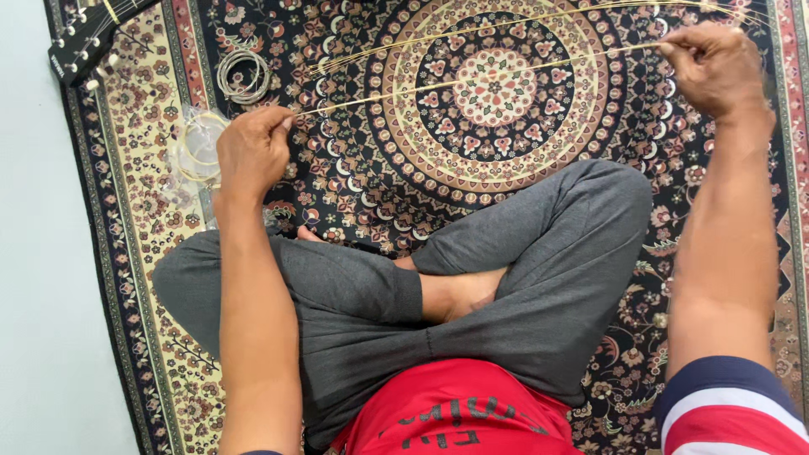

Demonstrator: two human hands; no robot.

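Nearby, clear packet [195, 152] beside left hand [251, 152]

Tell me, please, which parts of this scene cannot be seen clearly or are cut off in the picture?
- Guitar: head view, only the headstock shows; the top-left edge cuts off the rest.
- Fingertips of the left hand and right hand: curled inward, so the grip on the stretched string is hidden.
- Clear packet: partly behind the left hand; its contents are too small to tell.
- Other strings: the top edge cuts off their far ends.

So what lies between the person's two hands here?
In the head view, a thin golden wire string runs taut from the left hand to the right hand, above the patterned rug.
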